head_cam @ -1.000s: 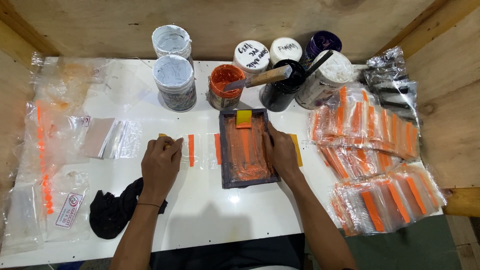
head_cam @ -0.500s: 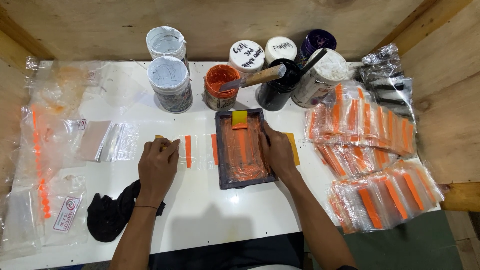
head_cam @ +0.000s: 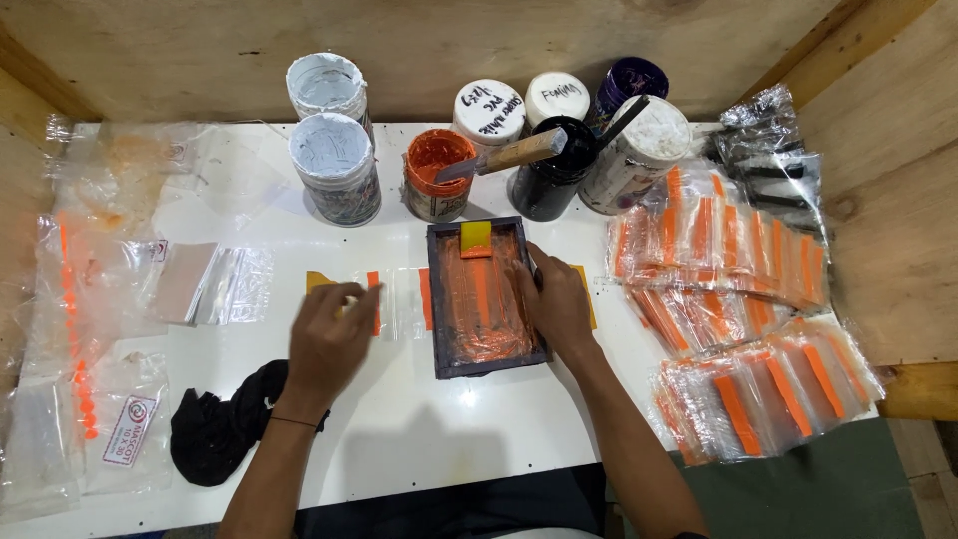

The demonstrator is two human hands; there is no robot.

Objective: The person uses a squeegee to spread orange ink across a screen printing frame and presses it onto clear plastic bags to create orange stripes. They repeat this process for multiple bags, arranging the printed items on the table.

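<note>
The left hand (head_cam: pixel 329 334) lies flat, fingers spread, on a clear plastic bag (head_cam: pixel 384 302) with an orange stripe, pressing it to the white table (head_cam: pixel 419 439); it grips nothing. The right hand (head_cam: pixel 554 304) rests on the right edge of a dark printing frame (head_cam: pixel 487 296), fingers curled over its rim, holding it down. The frame lies flat at the table's middle, just right of the bag, its mesh smeared with orange ink, and a small yellow scraper (head_cam: pixel 475 239) sits at its far end. A black rag (head_cam: pixel 225 424) lies near the left wrist. Behind the frame stand paint jars, one open with orange ink (head_cam: pixel 437 175). Stacks of printed bags (head_cam: pixel 738 329) lie at the right.
</note>
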